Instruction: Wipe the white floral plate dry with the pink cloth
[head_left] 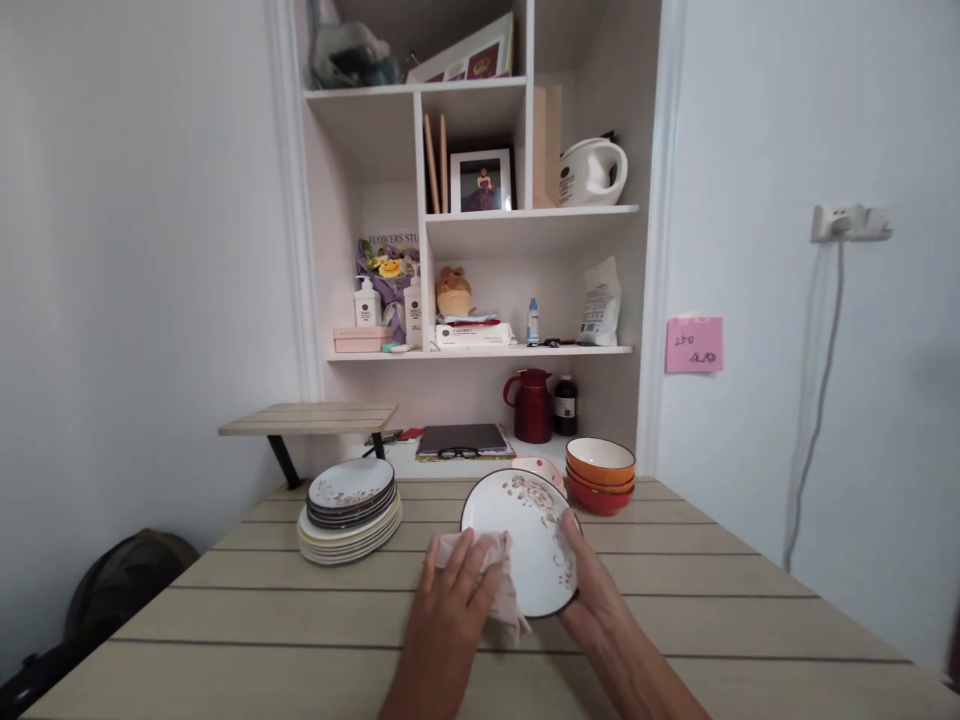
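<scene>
**Holding a flowered plate with a cloth on it**

Wooden slat table [300, 620]: lies under the flowered plate [525, 530] and runs out past it on every side. Shelf unit [525, 215]: stands behind the plate, against the wall. Stack of plates [349, 515]: left of the flowered plate, well apart from it, resting on the table; exact count cannot be read. Orange bowls [600, 475]: nested, just behind and right of the plate. The plate itself: 1 piece, white with a dark rim, tilted up toward the camera, its lower edge near the table top.

Right hand [592, 590]: clamped on the plate's right rim, thumb over the face. Left hand [450, 600]: at the plate's lower left, fingers closed down on a pink cloth [502, 590] and pressing it to the face. The 2 hands are apart, 1 on each side of the plate. Part of the cloth hangs below the rim.
</scene>
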